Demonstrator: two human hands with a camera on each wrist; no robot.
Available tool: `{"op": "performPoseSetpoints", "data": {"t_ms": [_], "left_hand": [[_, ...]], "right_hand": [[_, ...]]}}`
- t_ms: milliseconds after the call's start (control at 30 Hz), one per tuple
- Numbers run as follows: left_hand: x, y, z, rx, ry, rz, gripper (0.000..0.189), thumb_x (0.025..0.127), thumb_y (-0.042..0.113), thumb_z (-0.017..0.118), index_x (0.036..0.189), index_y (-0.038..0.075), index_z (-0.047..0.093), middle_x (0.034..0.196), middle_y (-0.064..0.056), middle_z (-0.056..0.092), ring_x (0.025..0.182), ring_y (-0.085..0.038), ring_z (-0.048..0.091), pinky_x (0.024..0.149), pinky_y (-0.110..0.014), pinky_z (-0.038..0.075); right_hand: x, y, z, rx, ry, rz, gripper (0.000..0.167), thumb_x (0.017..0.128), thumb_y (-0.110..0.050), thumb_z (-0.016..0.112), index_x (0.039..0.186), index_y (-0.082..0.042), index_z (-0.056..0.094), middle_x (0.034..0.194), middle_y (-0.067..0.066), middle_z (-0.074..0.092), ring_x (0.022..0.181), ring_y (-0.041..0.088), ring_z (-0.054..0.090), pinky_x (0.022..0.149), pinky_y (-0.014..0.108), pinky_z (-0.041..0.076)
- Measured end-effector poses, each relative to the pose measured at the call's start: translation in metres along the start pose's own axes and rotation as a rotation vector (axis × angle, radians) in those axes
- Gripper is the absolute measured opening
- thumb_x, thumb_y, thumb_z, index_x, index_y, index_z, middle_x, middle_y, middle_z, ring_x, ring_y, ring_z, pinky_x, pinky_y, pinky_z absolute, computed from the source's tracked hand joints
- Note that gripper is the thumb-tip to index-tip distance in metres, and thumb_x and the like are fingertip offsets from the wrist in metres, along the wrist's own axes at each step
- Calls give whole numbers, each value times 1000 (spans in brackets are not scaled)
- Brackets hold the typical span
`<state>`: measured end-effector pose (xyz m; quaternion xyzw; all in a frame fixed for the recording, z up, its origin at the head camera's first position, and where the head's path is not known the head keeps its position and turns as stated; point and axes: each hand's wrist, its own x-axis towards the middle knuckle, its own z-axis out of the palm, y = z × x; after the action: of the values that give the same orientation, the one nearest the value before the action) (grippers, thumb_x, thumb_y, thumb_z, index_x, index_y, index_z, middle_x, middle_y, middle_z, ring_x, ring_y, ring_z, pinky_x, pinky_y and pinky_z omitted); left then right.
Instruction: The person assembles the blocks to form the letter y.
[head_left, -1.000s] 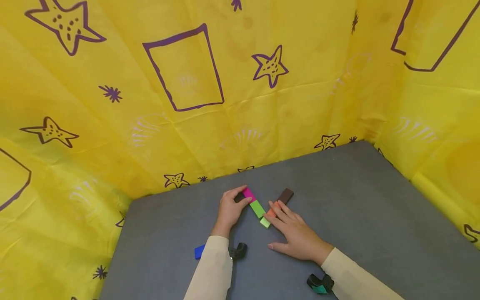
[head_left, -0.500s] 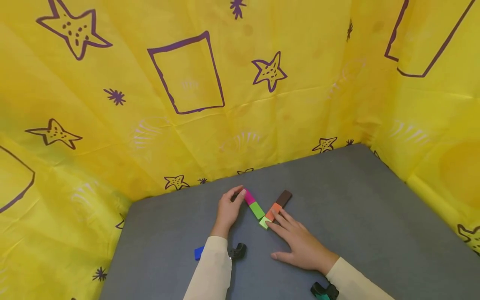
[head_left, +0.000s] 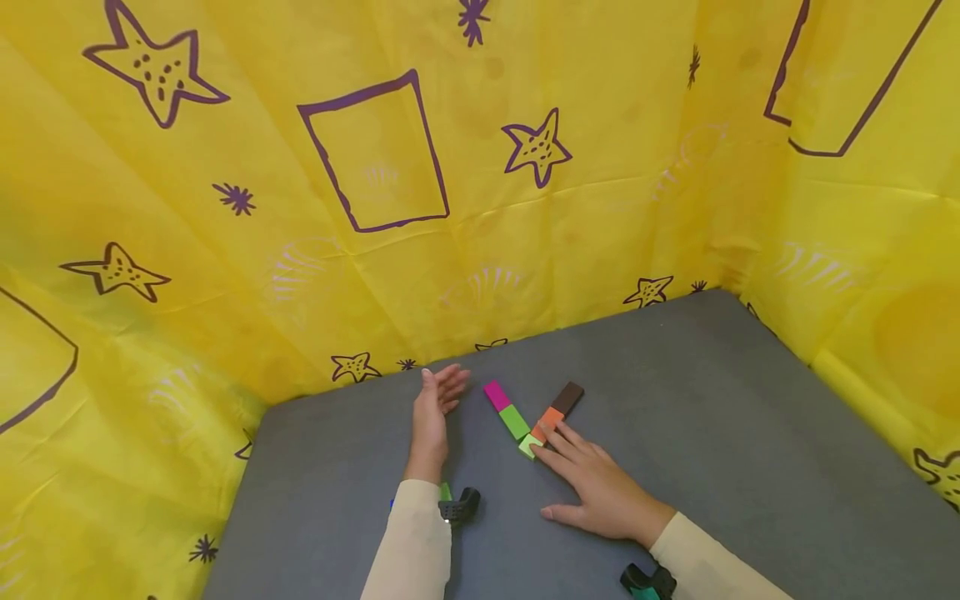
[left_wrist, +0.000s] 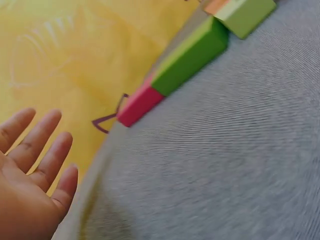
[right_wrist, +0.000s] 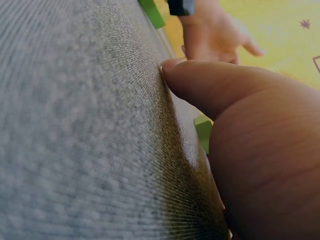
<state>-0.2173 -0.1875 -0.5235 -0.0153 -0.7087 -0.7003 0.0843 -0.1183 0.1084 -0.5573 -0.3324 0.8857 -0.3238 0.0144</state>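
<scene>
Coloured rectangular blocks lie in a V on the grey table. Its left arm is a magenta block (head_left: pixel 497 396) end to end with a green block (head_left: pixel 514 422). A light green block (head_left: pixel 529 446) sits at the point, and an orange block (head_left: pixel 548 423) and a dark brown block (head_left: pixel 567 397) form the right arm. My right hand (head_left: pixel 600 483) lies flat with spread fingers, its fingertips at the light green and orange blocks. Left of the magenta block, my left hand (head_left: pixel 430 421) is held apart from it, palm turned inward and fingers extended, holding nothing; the left wrist view shows those fingers (left_wrist: pixel 55 155).
Another green block (head_left: pixel 446 492) shows beside the left sleeve, with a sliver of blue block (head_left: pixel 392 504) mostly hidden by it. A yellow patterned cloth (head_left: pixel 487 250) rises behind the grey table (head_left: pixel 675 375). Each wrist wears a black camera mount (head_left: pixel 460 506).
My left hand has let go of the magenta block and moved left, turning its palm inward. The right hand has slid slightly back from the orange block, uncovering more of it.
</scene>
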Motion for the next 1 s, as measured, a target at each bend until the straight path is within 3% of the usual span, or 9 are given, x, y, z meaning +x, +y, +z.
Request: {"op": "performPoseSetpoints", "data": {"t_ms": [200, 433, 600, 833, 1000], "left_hand": [[-8, 22, -12, -63, 2, 31, 82, 118, 57, 18, 149, -9, 58, 141, -22, 68, 133, -53, 56, 106, -60, 43], [-19, 47, -26, -96, -22, 89, 83, 117, 58, 17, 150, -9, 55, 143, -27, 65, 123, -32, 65, 105, -57, 43], [-29, 65, -34, -89, -46, 148, 79, 117, 58, 19, 149, -2, 60, 142, -28, 65, 123, -33, 65, 103, -55, 44], [-43, 81, -45, -82, -86, 185, 82, 116, 62, 23, 153, -2, 57, 145, -29, 62, 130, -42, 60, 104, -56, 41], [-55, 85, -58, -55, -119, 221, 80, 118, 57, 21, 155, -7, 51, 146, -28, 62, 131, -38, 60, 105, -54, 42]], "right_hand": [[-1, -1, -1, -19, 12, -19, 80, 100, -54, 78, 164, -14, 51, 173, 13, 36, 162, 40, 22, 115, 72, 33], [0, -1, -3, -19, -13, -2, 79, 100, -55, 77, 163, -14, 52, 172, 12, 37, 161, 40, 23, 115, 71, 33], [1, 0, -2, -20, -36, 16, 81, 99, -56, 77, 164, -15, 51, 174, 11, 36, 163, 37, 20, 117, 70, 31], [0, -1, -2, -21, -21, 3, 80, 100, -55, 77, 164, -15, 51, 173, 11, 37, 162, 39, 23, 116, 71, 33], [0, -1, -2, -16, -22, 4, 81, 100, -54, 78, 164, -15, 50, 173, 11, 36, 162, 38, 22, 116, 71, 32]]}}
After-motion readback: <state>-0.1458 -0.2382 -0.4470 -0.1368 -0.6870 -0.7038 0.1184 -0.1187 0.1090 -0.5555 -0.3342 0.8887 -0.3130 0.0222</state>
